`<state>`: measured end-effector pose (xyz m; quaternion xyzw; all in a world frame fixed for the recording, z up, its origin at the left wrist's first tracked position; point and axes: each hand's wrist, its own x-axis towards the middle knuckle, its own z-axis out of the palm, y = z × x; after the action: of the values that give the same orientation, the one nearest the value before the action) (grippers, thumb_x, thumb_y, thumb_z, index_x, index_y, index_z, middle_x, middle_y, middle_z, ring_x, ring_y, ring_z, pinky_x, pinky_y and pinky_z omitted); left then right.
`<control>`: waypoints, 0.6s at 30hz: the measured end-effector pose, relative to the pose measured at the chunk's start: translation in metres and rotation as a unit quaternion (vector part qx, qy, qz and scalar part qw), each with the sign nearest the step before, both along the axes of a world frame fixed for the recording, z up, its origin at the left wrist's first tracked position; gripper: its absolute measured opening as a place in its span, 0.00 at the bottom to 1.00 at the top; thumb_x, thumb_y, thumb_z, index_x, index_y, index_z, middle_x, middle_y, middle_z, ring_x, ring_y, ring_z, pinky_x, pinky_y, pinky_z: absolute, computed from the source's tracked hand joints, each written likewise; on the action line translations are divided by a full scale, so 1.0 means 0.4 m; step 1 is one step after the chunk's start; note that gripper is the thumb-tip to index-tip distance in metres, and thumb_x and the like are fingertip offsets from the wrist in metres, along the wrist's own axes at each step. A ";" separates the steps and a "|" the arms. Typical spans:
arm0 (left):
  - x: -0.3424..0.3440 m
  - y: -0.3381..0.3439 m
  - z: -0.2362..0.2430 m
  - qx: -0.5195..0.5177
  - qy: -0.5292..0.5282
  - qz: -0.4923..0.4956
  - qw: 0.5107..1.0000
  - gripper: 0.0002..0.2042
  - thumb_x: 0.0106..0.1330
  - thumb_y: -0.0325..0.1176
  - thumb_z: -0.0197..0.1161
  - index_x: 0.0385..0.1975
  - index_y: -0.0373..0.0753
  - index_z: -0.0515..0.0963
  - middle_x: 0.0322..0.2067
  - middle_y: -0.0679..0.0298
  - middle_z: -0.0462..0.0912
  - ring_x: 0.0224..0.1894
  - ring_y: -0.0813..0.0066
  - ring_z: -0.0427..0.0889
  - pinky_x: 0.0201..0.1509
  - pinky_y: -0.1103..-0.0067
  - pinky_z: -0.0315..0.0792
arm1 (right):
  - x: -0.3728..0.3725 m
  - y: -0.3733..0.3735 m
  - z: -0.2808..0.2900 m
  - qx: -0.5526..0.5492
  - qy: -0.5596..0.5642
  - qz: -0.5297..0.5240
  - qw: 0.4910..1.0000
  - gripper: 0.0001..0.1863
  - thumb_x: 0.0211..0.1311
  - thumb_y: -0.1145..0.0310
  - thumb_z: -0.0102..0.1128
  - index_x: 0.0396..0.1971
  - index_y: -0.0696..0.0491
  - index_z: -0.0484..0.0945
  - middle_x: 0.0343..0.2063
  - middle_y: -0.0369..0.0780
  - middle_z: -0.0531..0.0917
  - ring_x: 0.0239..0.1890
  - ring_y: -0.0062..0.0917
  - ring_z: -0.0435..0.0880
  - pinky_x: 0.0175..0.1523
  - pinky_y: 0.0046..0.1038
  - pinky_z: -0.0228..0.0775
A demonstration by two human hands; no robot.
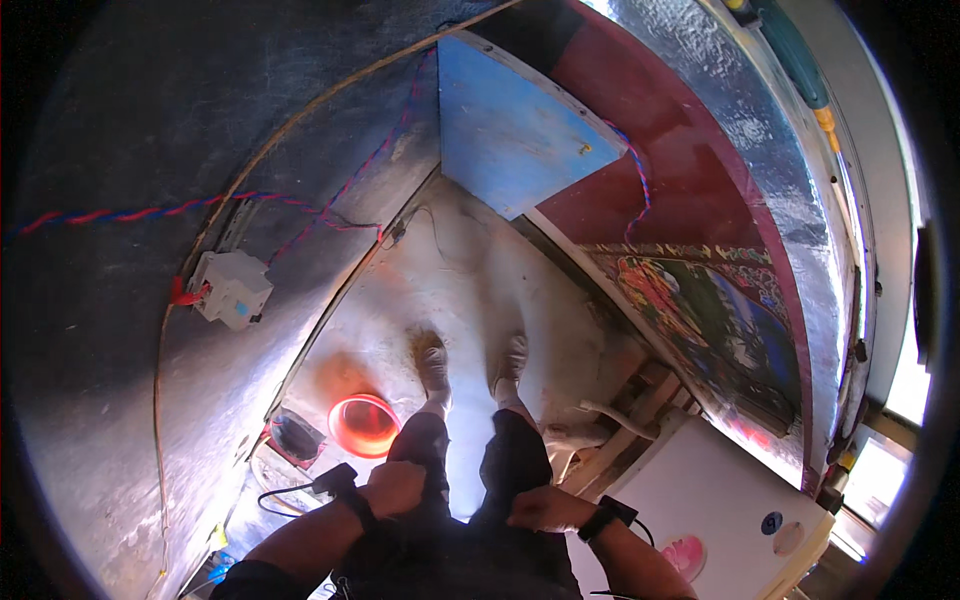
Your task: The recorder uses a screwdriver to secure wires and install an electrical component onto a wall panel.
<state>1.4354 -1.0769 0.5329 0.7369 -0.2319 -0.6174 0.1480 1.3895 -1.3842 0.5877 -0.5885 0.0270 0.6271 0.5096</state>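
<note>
My left hand (393,488) rests at my left thigh, its fingers curled in against the dark trousers (425,440). Against the right thigh, my right hand (552,509) is closed too, with its fingertips on the cloth. Whether either hand pinches the fabric is hard to make out. Each wrist wears a dark band with a small black device, the left device (335,478) and the right device (618,510), with thin cables. Below, my feet (433,368) in light socks stand on the pale floor.
An orange-red tub (364,425) stands left of my feet. The dark left wall carries a white switch box (232,288) with twisted red-blue wire (180,207). Ahead is a blue panel (520,120); to the right are a patterned picture (705,320), a wooden frame (640,410) and a white cabinet (710,490).
</note>
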 end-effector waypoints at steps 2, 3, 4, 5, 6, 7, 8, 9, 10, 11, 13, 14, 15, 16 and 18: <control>-0.006 0.016 -0.015 -0.058 0.056 0.004 0.997 0.12 0.63 0.38 0.57 0.33 0.35 0.80 0.34 0.49 0.83 0.38 0.50 0.83 0.43 0.58 0.76 | -0.020 0.017 -0.019 0.011 -0.032 0.034 0.999 0.17 0.62 0.54 0.61 0.31 0.54 0.78 0.24 0.41 0.80 0.29 0.29 0.80 0.38 0.33 0.72; -0.004 0.022 -0.025 -0.113 0.109 0.009 0.988 0.12 0.63 0.39 0.57 0.34 0.36 0.80 0.36 0.50 0.83 0.38 0.49 0.82 0.44 0.58 0.75 | -0.026 0.022 -0.033 0.025 -0.067 0.070 0.995 0.16 0.62 0.54 0.60 0.31 0.54 0.78 0.25 0.42 0.81 0.28 0.31 0.80 0.38 0.33 0.71; -0.004 0.025 -0.023 -0.116 0.110 0.009 0.987 0.12 0.63 0.39 0.57 0.34 0.36 0.80 0.36 0.50 0.83 0.38 0.49 0.82 0.44 0.58 0.75 | -0.031 0.025 -0.045 0.022 -0.066 0.070 0.995 0.16 0.62 0.54 0.60 0.31 0.54 0.78 0.25 0.42 0.81 0.28 0.31 0.80 0.38 0.33 0.71; -0.009 0.029 -0.013 -0.149 0.162 0.056 0.974 0.11 0.62 0.38 0.58 0.32 0.35 0.79 0.33 0.50 0.83 0.37 0.50 0.83 0.42 0.59 0.75 | -0.037 0.028 -0.058 0.030 -0.073 0.098 0.992 0.16 0.61 0.54 0.60 0.31 0.54 0.78 0.25 0.42 0.81 0.28 0.32 0.81 0.38 0.34 0.72; -0.016 0.030 -0.011 -0.181 0.213 0.102 0.955 0.11 0.60 0.37 0.58 0.31 0.35 0.79 0.30 0.49 0.83 0.36 0.51 0.83 0.40 0.61 0.75 | -0.040 0.030 -0.070 0.037 -0.078 0.126 0.988 0.16 0.61 0.54 0.59 0.30 0.54 0.79 0.26 0.43 0.82 0.28 0.33 0.81 0.38 0.35 0.72; -0.029 0.031 -0.019 -0.182 0.216 0.103 0.954 0.11 0.60 0.37 0.58 0.31 0.35 0.79 0.30 0.49 0.83 0.36 0.51 0.83 0.40 0.61 0.75 | -0.039 0.030 -0.084 0.036 -0.076 0.126 0.988 0.16 0.61 0.54 0.59 0.30 0.54 0.79 0.26 0.43 0.82 0.28 0.33 0.81 0.38 0.35 0.72; -0.038 0.026 -0.027 -0.197 0.218 0.089 0.952 0.11 0.61 0.38 0.58 0.31 0.35 0.79 0.31 0.50 0.83 0.35 0.51 0.83 0.40 0.61 0.75 | -0.031 0.029 -0.100 0.048 -0.070 0.158 0.984 0.16 0.61 0.54 0.58 0.31 0.54 0.79 0.26 0.44 0.82 0.29 0.34 0.82 0.38 0.35 0.72; -0.042 0.017 -0.035 -0.212 0.221 0.075 0.949 0.12 0.62 0.39 0.58 0.31 0.36 0.79 0.31 0.51 0.83 0.35 0.51 0.83 0.39 0.61 0.75 | -0.027 0.025 -0.118 0.059 -0.063 0.190 0.978 0.16 0.61 0.54 0.58 0.31 0.54 0.79 0.27 0.44 0.83 0.30 0.35 0.82 0.39 0.36 0.72; -0.040 0.001 -0.045 -0.214 0.223 0.076 0.948 0.12 0.62 0.39 0.58 0.31 0.36 0.79 0.31 0.51 0.83 0.35 0.51 0.83 0.39 0.61 0.75 | -0.029 0.019 -0.143 0.058 -0.061 0.192 0.978 0.16 0.61 0.54 0.58 0.31 0.54 0.79 0.27 0.44 0.83 0.30 0.35 0.82 0.39 0.36 0.72; -0.016 -0.025 -0.046 -0.208 0.177 0.049 0.961 0.12 0.63 0.39 0.57 0.31 0.36 0.79 0.32 0.52 0.83 0.35 0.52 0.83 0.38 0.62 0.76 | -0.031 0.014 -0.174 0.059 -0.073 0.212 0.973 0.16 0.61 0.54 0.57 0.31 0.53 0.80 0.27 0.44 0.83 0.31 0.36 0.82 0.40 0.36 0.72; 0.000 -0.061 -0.074 -0.203 0.132 0.022 0.970 0.12 0.64 0.38 0.56 0.31 0.36 0.79 0.32 0.53 0.83 0.34 0.53 0.83 0.37 0.63 0.76 | -0.035 -0.013 -0.221 0.058 -0.082 0.233 0.967 0.16 0.62 0.53 0.57 0.32 0.53 0.80 0.28 0.44 0.83 0.32 0.37 0.83 0.41 0.37 0.73; 0.006 -0.080 -0.097 -0.196 0.074 0.100 0.973 0.11 0.65 0.38 0.55 0.30 0.36 0.79 0.31 0.54 0.83 0.34 0.54 0.83 0.36 0.63 0.76 | -0.026 -0.031 -0.242 0.027 -0.122 0.150 0.981 0.17 0.62 0.53 0.57 0.32 0.53 0.81 0.28 0.44 0.83 0.33 0.37 0.83 0.41 0.37 0.73; 0.015 -0.101 -0.115 -0.187 0.017 0.177 0.966 0.11 0.65 0.37 0.55 0.30 0.37 0.79 0.31 0.55 0.83 0.33 0.55 0.83 0.36 0.63 0.77 | -0.016 -0.049 -0.263 -0.005 -0.161 0.066 0.985 0.17 0.62 0.52 0.57 0.32 0.52 0.81 0.28 0.44 0.83 0.34 0.37 0.83 0.42 0.37 0.74; 0.034 -0.128 -0.133 -0.140 0.001 0.209 0.968 0.10 0.66 0.37 0.55 0.28 0.39 0.79 0.29 0.55 0.82 0.32 0.55 0.83 0.36 0.63 0.77 | -0.003 -0.068 -0.286 -0.008 -0.159 0.067 0.985 0.17 0.62 0.52 0.57 0.32 0.52 0.81 0.28 0.44 0.83 0.34 0.37 0.83 0.42 0.37 0.74; 0.040 -0.155 -0.181 -0.133 -0.107 0.250 0.953 0.11 0.66 0.37 0.55 0.26 0.40 0.78 0.29 0.56 0.81 0.32 0.56 0.82 0.37 0.64 0.77 | 0.048 -0.101 -0.328 -0.128 -0.179 0.004 0.975 0.16 0.62 0.52 0.59 0.33 0.52 0.81 0.29 0.43 0.84 0.35 0.37 0.84 0.43 0.35 0.75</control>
<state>1.4513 -1.1388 0.4603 0.8069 -0.1343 -0.4415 0.3687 1.4087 -1.4247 0.4564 -0.7517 0.0130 0.5050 0.4239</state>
